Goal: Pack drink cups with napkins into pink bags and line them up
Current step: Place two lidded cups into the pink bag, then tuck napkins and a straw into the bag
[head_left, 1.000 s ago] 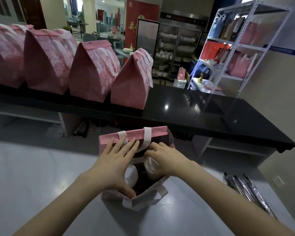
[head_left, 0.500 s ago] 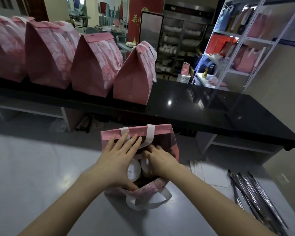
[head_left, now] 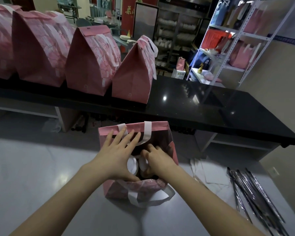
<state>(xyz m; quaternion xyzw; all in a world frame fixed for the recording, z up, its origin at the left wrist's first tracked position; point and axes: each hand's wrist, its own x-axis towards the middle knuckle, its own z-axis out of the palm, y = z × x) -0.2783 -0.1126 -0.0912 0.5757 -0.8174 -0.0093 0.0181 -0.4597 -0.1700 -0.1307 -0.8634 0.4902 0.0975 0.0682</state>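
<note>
- Pink paper bag with white handles (head_left: 160, 128): stands open on our grey table (head_left: 32, 167), white-lidded drink cups (head_left: 132, 165) inside.
- Left hand (head_left: 116, 155): fingers flat and spread over the bag mouth, gripping nothing.
- Right hand (head_left: 157, 160): fingers dipped among the cups; we cannot tell what they hold.
- Closed pink bags (head_left: 92, 60): lined up on the black counter (head_left: 211, 106); we judge this one left to close and add.

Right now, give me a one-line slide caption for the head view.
Left hand lies across the open bag, right hand inside it by two cups; closed bags line the counter.
</note>
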